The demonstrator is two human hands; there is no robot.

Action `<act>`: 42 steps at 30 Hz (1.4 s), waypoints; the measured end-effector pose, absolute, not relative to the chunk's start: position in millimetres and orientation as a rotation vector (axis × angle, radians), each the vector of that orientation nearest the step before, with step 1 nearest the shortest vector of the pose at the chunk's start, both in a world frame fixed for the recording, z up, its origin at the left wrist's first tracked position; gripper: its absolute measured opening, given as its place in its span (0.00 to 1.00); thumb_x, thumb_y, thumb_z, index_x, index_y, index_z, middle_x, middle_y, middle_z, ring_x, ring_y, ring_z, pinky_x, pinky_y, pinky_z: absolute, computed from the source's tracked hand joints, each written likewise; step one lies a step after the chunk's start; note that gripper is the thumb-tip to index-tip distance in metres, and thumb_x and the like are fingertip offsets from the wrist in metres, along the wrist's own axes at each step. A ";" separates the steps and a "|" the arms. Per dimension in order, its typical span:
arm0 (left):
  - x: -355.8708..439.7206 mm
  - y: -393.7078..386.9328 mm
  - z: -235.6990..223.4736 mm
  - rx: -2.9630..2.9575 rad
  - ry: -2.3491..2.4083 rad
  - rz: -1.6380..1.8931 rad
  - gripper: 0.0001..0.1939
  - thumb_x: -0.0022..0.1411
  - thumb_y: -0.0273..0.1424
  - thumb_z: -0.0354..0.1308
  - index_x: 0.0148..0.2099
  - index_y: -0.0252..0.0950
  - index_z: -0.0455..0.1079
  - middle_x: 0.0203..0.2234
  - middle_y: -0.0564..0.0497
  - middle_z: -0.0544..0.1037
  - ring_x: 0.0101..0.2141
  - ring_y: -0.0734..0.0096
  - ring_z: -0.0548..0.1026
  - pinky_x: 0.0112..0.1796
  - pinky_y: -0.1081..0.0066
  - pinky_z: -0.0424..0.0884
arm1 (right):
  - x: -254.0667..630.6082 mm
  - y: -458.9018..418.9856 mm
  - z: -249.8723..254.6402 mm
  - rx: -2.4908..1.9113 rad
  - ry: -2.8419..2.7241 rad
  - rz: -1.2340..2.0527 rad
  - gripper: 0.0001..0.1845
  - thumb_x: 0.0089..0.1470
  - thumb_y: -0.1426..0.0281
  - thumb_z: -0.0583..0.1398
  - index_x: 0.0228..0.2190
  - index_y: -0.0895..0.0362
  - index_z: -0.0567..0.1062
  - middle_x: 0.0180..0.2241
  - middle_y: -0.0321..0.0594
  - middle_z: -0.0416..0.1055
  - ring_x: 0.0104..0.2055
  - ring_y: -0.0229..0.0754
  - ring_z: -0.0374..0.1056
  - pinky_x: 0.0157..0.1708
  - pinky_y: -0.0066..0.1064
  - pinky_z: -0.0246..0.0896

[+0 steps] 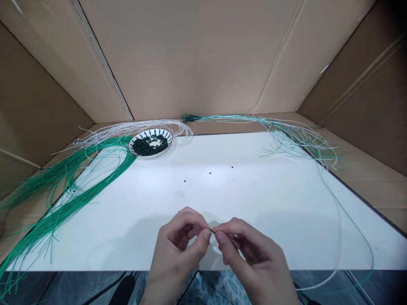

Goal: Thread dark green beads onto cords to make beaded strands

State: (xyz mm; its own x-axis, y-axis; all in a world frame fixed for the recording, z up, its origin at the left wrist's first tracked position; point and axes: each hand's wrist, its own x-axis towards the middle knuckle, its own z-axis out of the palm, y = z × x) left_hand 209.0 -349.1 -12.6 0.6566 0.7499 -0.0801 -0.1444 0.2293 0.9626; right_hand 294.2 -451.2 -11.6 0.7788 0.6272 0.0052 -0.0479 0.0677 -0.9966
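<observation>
My left hand (186, 243) and my right hand (251, 254) meet in front of me near the table's front edge, each pinched between thumb and forefinger. Between their fingertips shows a short bit of thin cord (211, 229); its exact ends are hidden. A white strand (330, 277) and a green strand (365, 243) loop out to the right from beneath my right hand. Several tiny dark beads lie loose beyond my hands, among them one bead (185, 181) at the left. A small patterned dish (155, 143) farther back holds many dark beads (144, 146).
Long green cords (92, 192) spread over the left side and past the table edge. White cords (127, 127) lie behind the dish. A bundle of green and white cords (235, 117) with a dark beaded end runs along the back. Cardboard walls (197, 59) enclose the white table (127, 237).
</observation>
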 end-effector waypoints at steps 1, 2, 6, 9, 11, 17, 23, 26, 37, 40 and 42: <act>209.4 -349.9 -11.3 1.179 0.622 0.665 0.06 0.55 0.28 0.72 0.26 0.38 0.79 0.24 0.55 0.72 0.27 0.73 0.69 0.31 0.77 0.68 | 294.0 -451.1 -11.1 -1.427 -0.504 0.535 0.08 0.54 0.69 0.66 0.24 0.51 0.82 0.22 0.31 0.75 0.24 0.36 0.68 0.27 0.22 0.64; 209.7 -350.5 -10.3 1.168 0.627 0.653 0.07 0.54 0.28 0.72 0.26 0.38 0.79 0.24 0.56 0.71 0.27 0.73 0.69 0.31 0.77 0.68 | 293.5 -451.0 -10.9 -1.426 -0.494 0.529 0.08 0.54 0.69 0.66 0.24 0.51 0.81 0.22 0.31 0.75 0.25 0.35 0.69 0.28 0.21 0.64; 209.6 -351.7 -8.8 1.110 0.607 0.603 0.07 0.55 0.32 0.74 0.27 0.38 0.80 0.23 0.56 0.72 0.27 0.73 0.71 0.31 0.76 0.69 | 291.7 -450.6 -12.4 -1.422 -0.470 0.515 0.08 0.54 0.70 0.65 0.23 0.51 0.79 0.23 0.30 0.76 0.27 0.35 0.71 0.30 0.20 0.66; 209.3 -351.7 -8.2 1.099 0.606 0.598 0.08 0.55 0.33 0.74 0.27 0.38 0.80 0.24 0.55 0.72 0.28 0.73 0.72 0.31 0.76 0.69 | 291.1 -449.8 -14.1 -1.430 -0.500 0.500 0.08 0.54 0.70 0.66 0.23 0.52 0.79 0.23 0.31 0.76 0.26 0.36 0.70 0.29 0.21 0.65; 209.2 -352.0 -8.3 1.119 0.618 0.605 0.09 0.56 0.32 0.73 0.26 0.38 0.79 0.23 0.55 0.72 0.27 0.73 0.71 0.31 0.76 0.69 | 289.9 -448.3 -13.8 -1.412 -0.470 0.504 0.08 0.54 0.70 0.66 0.23 0.51 0.79 0.22 0.30 0.75 0.26 0.35 0.70 0.30 0.20 0.66; 207.6 -356.6 -13.2 1.198 0.593 0.673 0.09 0.59 0.33 0.71 0.27 0.39 0.80 0.25 0.55 0.71 0.28 0.72 0.70 0.32 0.76 0.69 | 284.2 -444.3 -9.4 -1.340 -0.349 0.574 0.06 0.50 0.68 0.69 0.23 0.52 0.79 0.23 0.31 0.72 0.27 0.37 0.69 0.31 0.22 0.69; 190.9 -322.0 -11.2 1.629 0.527 0.660 0.14 0.62 0.28 0.69 0.49 0.48 0.78 0.38 0.54 0.75 0.33 0.70 0.75 0.39 0.71 0.72 | 299.4 -447.9 -20.2 -1.426 -0.275 0.556 0.11 0.52 0.62 0.68 0.23 0.53 0.77 0.19 0.31 0.68 0.23 0.37 0.64 0.24 0.25 0.62; 180.5 -295.4 -12.5 2.163 0.609 0.647 0.17 0.64 0.27 0.66 0.54 0.48 0.76 0.44 0.50 0.75 0.42 0.61 0.74 0.44 0.64 0.70 | 312.1 -447.2 -30.2 -1.538 -0.220 0.422 0.11 0.52 0.61 0.68 0.24 0.53 0.77 0.21 0.32 0.69 0.26 0.40 0.68 0.28 0.27 0.64; 214.4 -314.7 -41.5 2.590 0.606 0.512 0.12 0.64 0.20 0.60 0.39 0.38 0.84 0.37 0.42 0.81 0.36 0.54 0.72 0.36 0.58 0.71 | 318.2 -446.0 -44.8 -1.597 -0.266 0.426 0.10 0.50 0.62 0.69 0.24 0.54 0.78 0.22 0.33 0.73 0.26 0.40 0.68 0.28 0.26 0.65; 215.9 -314.1 -36.8 2.304 0.588 0.607 0.13 0.63 0.20 0.60 0.36 0.41 0.84 0.31 0.46 0.84 0.34 0.57 0.76 0.36 0.63 0.72 | 310.9 -443.8 -39.8 -1.558 -0.323 0.441 0.09 0.51 0.63 0.68 0.24 0.54 0.78 0.23 0.34 0.76 0.29 0.41 0.74 0.32 0.27 0.70; 213.4 -315.6 -29.6 1.969 0.617 0.621 0.09 0.61 0.23 0.65 0.34 0.41 0.85 0.30 0.48 0.86 0.33 0.59 0.79 0.35 0.66 0.74 | 303.3 -442.1 -33.2 -1.538 -0.365 0.440 0.09 0.52 0.63 0.67 0.24 0.53 0.78 0.24 0.34 0.78 0.29 0.42 0.76 0.34 0.27 0.72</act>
State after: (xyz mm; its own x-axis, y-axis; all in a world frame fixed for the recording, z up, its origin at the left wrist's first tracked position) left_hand 213.4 -315.6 -29.6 0.7439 0.6464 0.1696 0.1654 -0.4240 0.8904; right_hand 303.3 -442.1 -33.2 0.8701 0.4905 -0.0474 -0.0450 -0.0167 -0.9988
